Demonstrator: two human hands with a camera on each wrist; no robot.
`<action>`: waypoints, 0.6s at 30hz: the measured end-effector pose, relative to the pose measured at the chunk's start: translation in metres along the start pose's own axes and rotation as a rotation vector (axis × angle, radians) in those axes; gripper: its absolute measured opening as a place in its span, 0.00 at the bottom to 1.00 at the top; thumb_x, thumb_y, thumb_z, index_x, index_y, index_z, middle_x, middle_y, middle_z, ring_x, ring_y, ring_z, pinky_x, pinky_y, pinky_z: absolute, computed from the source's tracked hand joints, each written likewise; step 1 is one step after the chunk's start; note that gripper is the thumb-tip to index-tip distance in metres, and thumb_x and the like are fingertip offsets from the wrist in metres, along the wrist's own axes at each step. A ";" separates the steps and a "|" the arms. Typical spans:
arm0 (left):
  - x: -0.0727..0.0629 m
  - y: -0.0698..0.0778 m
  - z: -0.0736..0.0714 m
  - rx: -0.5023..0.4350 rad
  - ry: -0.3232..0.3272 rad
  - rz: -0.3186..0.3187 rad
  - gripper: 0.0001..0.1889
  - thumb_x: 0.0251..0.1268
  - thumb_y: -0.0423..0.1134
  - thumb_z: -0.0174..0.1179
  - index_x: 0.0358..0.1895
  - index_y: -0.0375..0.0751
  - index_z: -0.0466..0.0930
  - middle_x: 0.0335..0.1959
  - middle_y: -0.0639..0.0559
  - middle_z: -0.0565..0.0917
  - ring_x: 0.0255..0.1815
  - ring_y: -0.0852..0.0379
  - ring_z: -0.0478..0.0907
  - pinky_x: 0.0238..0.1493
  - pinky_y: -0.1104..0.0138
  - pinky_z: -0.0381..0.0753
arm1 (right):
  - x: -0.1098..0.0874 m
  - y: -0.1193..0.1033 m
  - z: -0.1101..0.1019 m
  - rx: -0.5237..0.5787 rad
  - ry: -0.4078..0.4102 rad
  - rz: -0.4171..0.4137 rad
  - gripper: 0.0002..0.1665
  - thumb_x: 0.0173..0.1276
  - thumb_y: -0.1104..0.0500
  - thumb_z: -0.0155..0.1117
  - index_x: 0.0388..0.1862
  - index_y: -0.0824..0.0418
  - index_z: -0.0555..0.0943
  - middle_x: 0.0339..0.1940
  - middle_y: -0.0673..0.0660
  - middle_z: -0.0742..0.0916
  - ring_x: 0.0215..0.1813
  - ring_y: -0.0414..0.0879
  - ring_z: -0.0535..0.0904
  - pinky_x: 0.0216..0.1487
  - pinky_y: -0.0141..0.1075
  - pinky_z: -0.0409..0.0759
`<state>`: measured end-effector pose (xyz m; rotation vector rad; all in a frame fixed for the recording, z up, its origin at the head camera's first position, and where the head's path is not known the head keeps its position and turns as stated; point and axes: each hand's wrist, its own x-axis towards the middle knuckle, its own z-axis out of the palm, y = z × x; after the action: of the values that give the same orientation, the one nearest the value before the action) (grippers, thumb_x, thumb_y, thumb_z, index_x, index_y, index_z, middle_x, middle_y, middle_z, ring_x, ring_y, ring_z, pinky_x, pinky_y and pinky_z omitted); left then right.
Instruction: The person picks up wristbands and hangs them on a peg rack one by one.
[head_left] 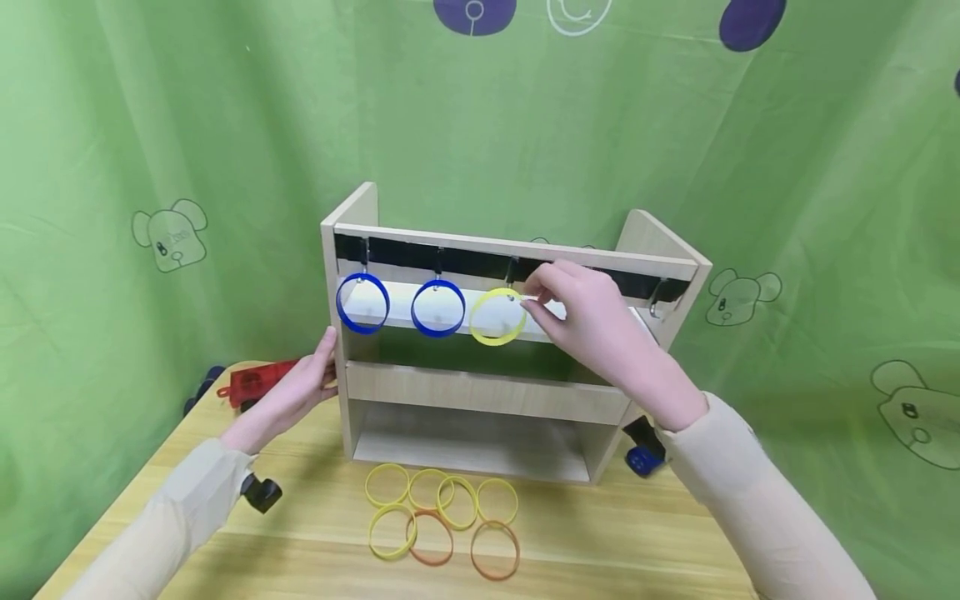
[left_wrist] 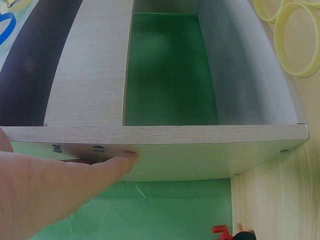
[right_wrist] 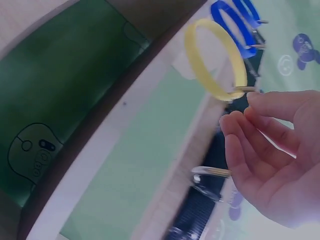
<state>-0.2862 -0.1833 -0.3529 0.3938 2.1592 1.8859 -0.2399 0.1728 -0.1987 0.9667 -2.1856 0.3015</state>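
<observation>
A pale wooden rack (head_left: 480, 392) stands on the table, with metal hooks along its black strip (head_left: 405, 252). Two blue rings (head_left: 363, 327) hang on the left hooks. A yellow ring (right_wrist: 200, 65) hangs on the hook beside them. My right hand (head_left: 588, 321) is at this ring's upper right edge, its fingers loosely bent. In the right wrist view, the thumb tip is right by the hook, and nothing shows between thumb and fingers. My left hand (head_left: 303, 383) rests against the rack's left side panel (left_wrist: 200, 155), fingers extended along its outer face.
Several yellow rings (head_left: 392, 553) and two orange rings (head_left: 495, 577) lie before the rack, some overlapping. A bare hook (right_wrist: 210, 172) is right of the yellow ring. Left stands a red plastic object (head_left: 258, 383); right, a blue-and-black object (head_left: 643, 460). A green curtain (head_left: 480, 108) hangs behind.
</observation>
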 end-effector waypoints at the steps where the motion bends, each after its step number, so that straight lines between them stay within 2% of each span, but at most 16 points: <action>1: 0.000 0.000 0.000 0.001 0.001 -0.002 0.48 0.72 0.72 0.21 0.80 0.37 0.35 0.81 0.30 0.42 0.82 0.32 0.41 0.80 0.41 0.48 | -0.003 -0.002 -0.002 -0.002 0.009 -0.008 0.06 0.61 0.67 0.71 0.35 0.64 0.82 0.32 0.57 0.88 0.36 0.49 0.85 0.39 0.40 0.86; 6: 0.001 0.000 0.000 0.002 -0.001 0.002 0.48 0.71 0.72 0.21 0.80 0.37 0.35 0.81 0.31 0.42 0.82 0.32 0.42 0.80 0.41 0.48 | -0.027 -0.014 -0.002 0.035 0.016 -0.073 0.09 0.58 0.69 0.73 0.35 0.65 0.81 0.32 0.57 0.88 0.35 0.46 0.85 0.37 0.36 0.87; 10: 0.001 -0.001 -0.001 0.001 -0.002 0.005 0.49 0.71 0.73 0.22 0.80 0.36 0.35 0.81 0.30 0.44 0.81 0.32 0.43 0.80 0.41 0.48 | -0.058 -0.019 0.013 0.097 -0.023 -0.099 0.09 0.56 0.69 0.73 0.35 0.65 0.81 0.32 0.56 0.87 0.34 0.44 0.85 0.36 0.31 0.87; 12: 0.001 -0.001 -0.001 0.001 0.001 0.003 0.49 0.71 0.73 0.22 0.80 0.37 0.35 0.81 0.30 0.44 0.81 0.32 0.43 0.80 0.41 0.48 | -0.076 -0.020 0.027 0.125 -0.062 -0.081 0.09 0.57 0.69 0.72 0.35 0.64 0.81 0.31 0.55 0.87 0.33 0.42 0.84 0.35 0.28 0.86; 18: 0.000 -0.001 0.000 0.005 -0.002 -0.001 0.49 0.71 0.73 0.21 0.80 0.37 0.35 0.80 0.29 0.42 0.81 0.32 0.42 0.80 0.41 0.47 | -0.141 -0.021 0.077 0.214 -0.236 0.050 0.06 0.58 0.68 0.71 0.33 0.63 0.82 0.30 0.53 0.86 0.30 0.40 0.83 0.33 0.23 0.84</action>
<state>-0.2863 -0.1837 -0.3536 0.3961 2.1629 1.8788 -0.1995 0.1994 -0.3533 1.1130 -2.4312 0.4746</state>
